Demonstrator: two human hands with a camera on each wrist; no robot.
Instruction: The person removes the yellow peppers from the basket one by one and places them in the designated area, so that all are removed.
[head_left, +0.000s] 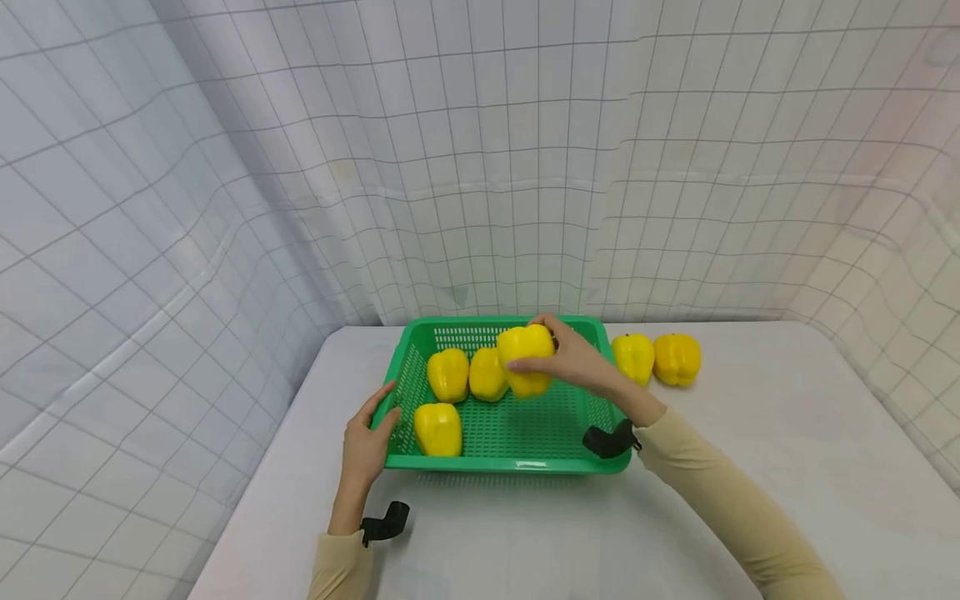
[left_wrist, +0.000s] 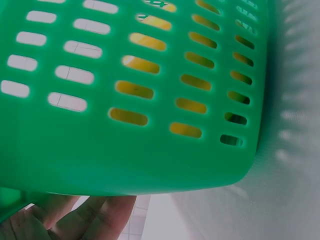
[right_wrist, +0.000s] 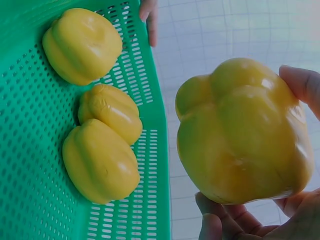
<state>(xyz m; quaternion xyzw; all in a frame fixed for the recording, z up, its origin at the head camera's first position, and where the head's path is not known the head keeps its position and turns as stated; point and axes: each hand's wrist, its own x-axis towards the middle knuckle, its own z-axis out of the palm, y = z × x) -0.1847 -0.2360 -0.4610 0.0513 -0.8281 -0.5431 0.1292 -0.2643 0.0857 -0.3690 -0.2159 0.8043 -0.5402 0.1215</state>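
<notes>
My right hand grips a yellow bell pepper above the green basket, thumb on the near side and fingers round the far side. In the right wrist view this bell pepper shows its lobed underside. Inside the basket sit three more yellow bell peppers: one at the back left, another beside it, and one at the front left. My left hand holds the basket's left rim, thumb over the edge. The left wrist view shows the slotted wall, with fingers at the rim.
Two yellow bell peppers, one nearer the basket and one farther right, lie on the white table. A grid-patterned white curtain surrounds the table at the back and sides.
</notes>
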